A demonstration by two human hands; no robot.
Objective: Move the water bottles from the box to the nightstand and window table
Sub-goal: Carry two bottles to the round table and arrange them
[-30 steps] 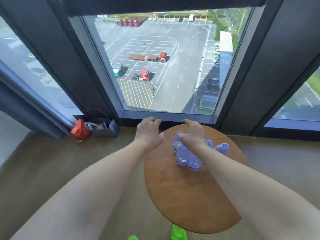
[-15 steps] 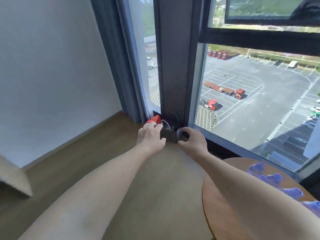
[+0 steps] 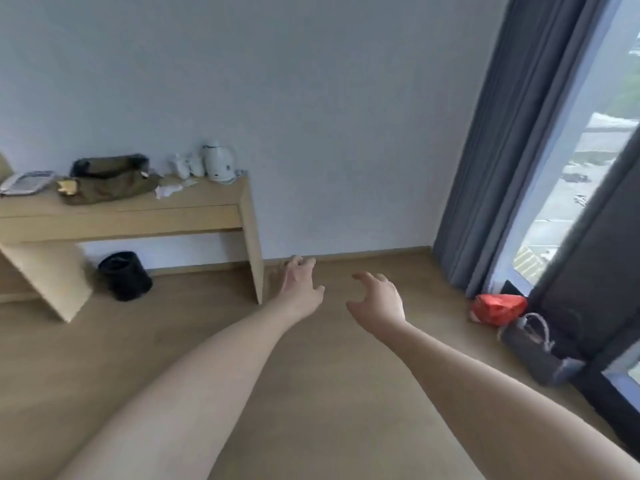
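Note:
My left hand [image 3: 300, 285] and my right hand [image 3: 376, 300] are stretched out in front of me above the wooden floor, side by side and a little apart. Both hold nothing, and their fingers hang loosely curled. No water bottle, box, nightstand or round window table shows in this view.
A light wooden desk [image 3: 138, 216] stands against the white wall at the left, carrying an olive bag [image 3: 107, 180], a white kettle [image 3: 219, 161] and a phone [image 3: 26, 182]. A black bin [image 3: 124, 275] sits beneath it. At the right are a grey curtain [image 3: 502, 150], the window, a red bag [image 3: 498, 308] and a dark bag [image 3: 533, 351].
The view has swung left, from the round table with bottles by the window to the wall and desk. Both empty hands stay stretched out in front of me.

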